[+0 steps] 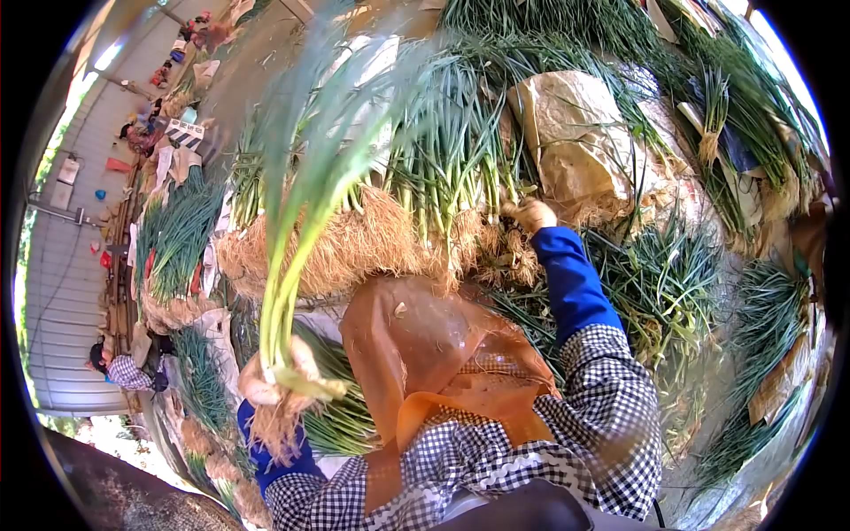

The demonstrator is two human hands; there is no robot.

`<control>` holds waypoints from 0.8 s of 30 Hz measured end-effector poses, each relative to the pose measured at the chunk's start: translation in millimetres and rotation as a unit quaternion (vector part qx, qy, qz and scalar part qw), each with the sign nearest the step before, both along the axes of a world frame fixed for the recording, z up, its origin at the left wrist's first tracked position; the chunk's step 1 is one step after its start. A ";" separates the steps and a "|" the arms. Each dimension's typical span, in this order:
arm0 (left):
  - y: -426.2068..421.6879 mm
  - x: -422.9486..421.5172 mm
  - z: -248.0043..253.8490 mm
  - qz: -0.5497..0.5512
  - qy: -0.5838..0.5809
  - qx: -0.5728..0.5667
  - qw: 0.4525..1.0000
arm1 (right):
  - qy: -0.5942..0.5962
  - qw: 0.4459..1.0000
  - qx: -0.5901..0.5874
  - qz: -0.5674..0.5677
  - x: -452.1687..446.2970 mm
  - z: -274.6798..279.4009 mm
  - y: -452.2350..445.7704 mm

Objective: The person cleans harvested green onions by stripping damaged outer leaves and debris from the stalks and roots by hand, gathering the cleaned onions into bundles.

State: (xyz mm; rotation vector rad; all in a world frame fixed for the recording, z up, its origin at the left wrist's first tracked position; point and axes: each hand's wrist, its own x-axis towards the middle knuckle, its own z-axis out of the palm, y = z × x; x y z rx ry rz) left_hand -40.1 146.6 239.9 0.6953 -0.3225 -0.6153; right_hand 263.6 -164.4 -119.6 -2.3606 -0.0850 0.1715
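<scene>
My left hand (pixel 282 376) is closed around a small bunch of green onions (pixel 297 274), low near the roots. Their white stems stand up from my fist, the leaves blur at the top and the roots hang below it. My right hand (pixel 534 215) reaches forward to the right end of a row of green onions (pixel 447 159). Its fingers are curled at the stem bases, and what they hold is hidden. A thick mat of brown roots (pixel 345 239) fringes the row's near side.
An orange plastic apron (pixel 398 336) covers my front. A brown paper sack (pixel 571 133) lies beyond my right hand. Loose greens (pixel 664 292) are heaped to the right, and more green onions (pixel 181 221) lie at left. A person (pixel 128 372) in a checked top is at far left.
</scene>
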 end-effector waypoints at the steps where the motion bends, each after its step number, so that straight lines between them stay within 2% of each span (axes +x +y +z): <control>1: -8.0 7.1 2.6 0.019 -0.017 -0.016 1.000 | -0.030 0.989 -0.128 0.072 -13.5 4.4 1.7; 3: -26.5 22.0 -18.5 0.110 0.050 0.058 0.991 | -0.031 0.999 -0.006 0.023 -22.6 1.2 4.6; 4: -38.6 29.1 -34.5 0.155 0.069 0.129 0.977 | 0.013 0.999 0.021 -0.039 -44.9 53.5 5.0; 5: -52.9 35.6 -54.7 0.198 0.091 0.198 0.956 | 0.064 0.995 0.072 -0.013 -56.9 69.5 -4.9; 6: -70.7 41.6 -82.6 0.228 0.124 0.172 0.950 | 0.143 0.946 0.290 0.030 -75.1 78.1 -17.7; 7: -91.0 46.6 -112.4 0.256 0.158 0.147 0.942 | 0.214 0.841 0.492 0.068 -98.5 86.0 -30.0; 9: -135.9 53.4 -161.0 0.289 0.216 0.204 0.910 | 0.308 0.759 0.569 0.071 -147.5 119.8 -31.2; 11: -168.3 56.8 -195.3 0.253 0.305 0.190 0.898 | 0.277 0.778 0.549 0.130 -178.7 101.0 -24.4; 12: -178.7 53.2 -227.5 0.257 0.315 0.184 0.895 | 0.343 0.795 0.470 0.174 -183.4 99.0 -27.6; 13: -185.3 49.0 -250.3 0.261 0.323 0.179 0.892 | 0.023 0.892 0.303 0.334 -187.3 104.0 -22.8; 15: -191.5 44.1 -259.6 0.251 0.317 0.253 0.879 | 0.106 0.907 0.317 0.257 -183.9 62.5 -15.0; 16: -191.2 44.2 -262.8 0.261 0.325 0.262 0.870 | 0.208 0.897 0.370 0.122 -181.9 51.5 2.0; 17: -190.9 44.9 -265.6 0.270 0.334 0.270 0.862 | 0.101 0.968 0.217 0.080 -180.5 44.4 7.9; 18: -190.6 45.0 -273.9 0.271 0.333 0.270 0.862 | 0.009 0.994 0.045 0.096 -181.3 58.5 12.4; 19: -190.4 46.5 -282.3 0.301 0.335 0.256 0.855 | -0.084 0.982 -0.129 0.108 -182.5 73.3 12.4; 21: -189.4 48.9 -305.4 0.328 0.336 0.241 0.849 | -0.204 0.964 -0.093 0.144 -192.3 90.2 0.4; 23: -187.9 51.0 -325.2 0.358 0.362 0.202 0.837 | -0.230 0.953 -0.071 0.185 -209.8 106.8 -19.7; 24: -188.5 51.9 -295.3 0.389 0.336 0.197 0.834 | -0.203 0.964 0.024 0.167 -221.0 117.2 -36.7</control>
